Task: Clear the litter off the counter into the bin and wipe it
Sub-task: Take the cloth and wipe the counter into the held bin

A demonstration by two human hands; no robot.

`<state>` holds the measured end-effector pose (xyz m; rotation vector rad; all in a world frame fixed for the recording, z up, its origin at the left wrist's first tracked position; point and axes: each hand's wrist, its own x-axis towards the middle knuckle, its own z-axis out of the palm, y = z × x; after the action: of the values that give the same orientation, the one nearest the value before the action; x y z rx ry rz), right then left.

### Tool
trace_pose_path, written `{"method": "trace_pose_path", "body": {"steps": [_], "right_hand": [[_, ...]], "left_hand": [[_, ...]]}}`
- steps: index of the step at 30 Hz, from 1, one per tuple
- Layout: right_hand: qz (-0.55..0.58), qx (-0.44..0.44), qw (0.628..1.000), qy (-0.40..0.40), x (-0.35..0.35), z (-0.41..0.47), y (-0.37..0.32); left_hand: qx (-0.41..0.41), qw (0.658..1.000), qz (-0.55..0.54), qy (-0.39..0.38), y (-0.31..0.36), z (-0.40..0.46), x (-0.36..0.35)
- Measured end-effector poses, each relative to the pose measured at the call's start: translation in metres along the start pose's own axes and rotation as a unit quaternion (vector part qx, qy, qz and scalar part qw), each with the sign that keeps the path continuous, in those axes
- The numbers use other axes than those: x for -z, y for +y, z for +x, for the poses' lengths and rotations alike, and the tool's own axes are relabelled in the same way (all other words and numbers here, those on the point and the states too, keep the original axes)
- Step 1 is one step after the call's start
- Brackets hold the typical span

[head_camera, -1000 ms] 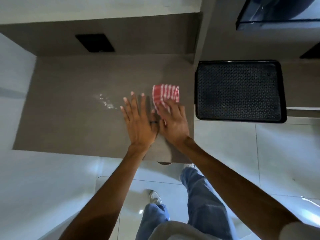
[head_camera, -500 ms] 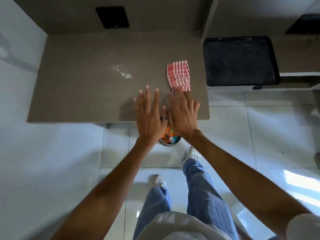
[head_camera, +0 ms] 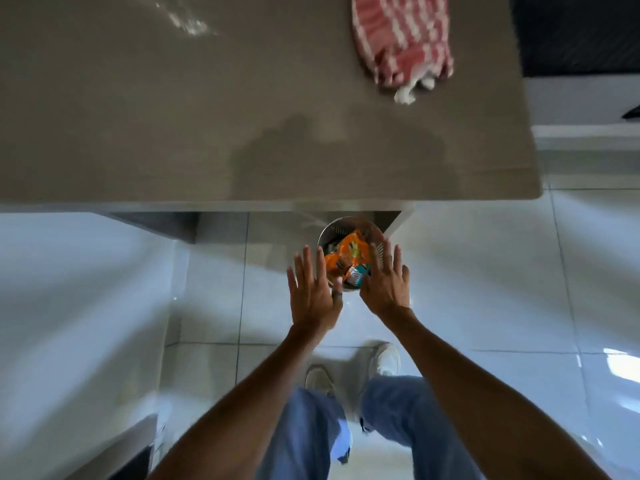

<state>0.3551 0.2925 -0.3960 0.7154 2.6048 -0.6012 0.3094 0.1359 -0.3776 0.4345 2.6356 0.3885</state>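
A round metal bin point(head_camera: 346, 227) stands on the floor just under the counter's front edge, with orange and teal wrappers point(head_camera: 348, 258) inside it. My left hand point(head_camera: 313, 294) and my right hand point(head_camera: 384, 280) hover flat over the bin's near rim, fingers spread, palms down, holding nothing. The grey-brown counter point(head_camera: 173, 116) fills the top of the view. A red-and-white striped cloth point(head_camera: 401, 36) lies bunched near the counter's right end, untouched.
Glossy white floor tiles point(head_camera: 485, 271) surround the bin. My two shoes point(head_camera: 384, 358) and blue trouser legs are right below the hands. A dark mat point(head_camera: 581, 32) sits beyond the counter's right edge. A bright glare patch point(head_camera: 183, 22) marks the counter top.
Both hands slid off the counter's front edge toward me and now hang over the bin. The view dropped lower and closer. The cloth stayed on the counter.
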Motion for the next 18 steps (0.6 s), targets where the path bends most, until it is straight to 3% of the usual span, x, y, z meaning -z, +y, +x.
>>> {"method": "trace_pose_path", "body": {"steps": [4, 9, 13, 18], "right_hand": [[0.182, -0.094, 0.979, -0.006, -0.066, 0.075, 0.025], [0.23, -0.129, 0.962, 0.068, -0.083, 0.1, 0.043], [0.23, -0.105, 0.966, 0.06, -0.049, 0.059, 0.027], [0.235, -0.073, 0.969, 0.006, 0.05, -0.054, -0.031]], "left_hand": [[0.133, 0.97, -0.192, -0.06, -0.009, 0.083, -0.071], [0.214, 0.896, -0.379, -0.088, -0.027, 0.106, -0.096], [0.218, 0.864, -0.446, -0.082, -0.029, 0.067, -0.051], [0.223, 0.825, -0.508, -0.111, -0.024, -0.038, 0.081]]}}
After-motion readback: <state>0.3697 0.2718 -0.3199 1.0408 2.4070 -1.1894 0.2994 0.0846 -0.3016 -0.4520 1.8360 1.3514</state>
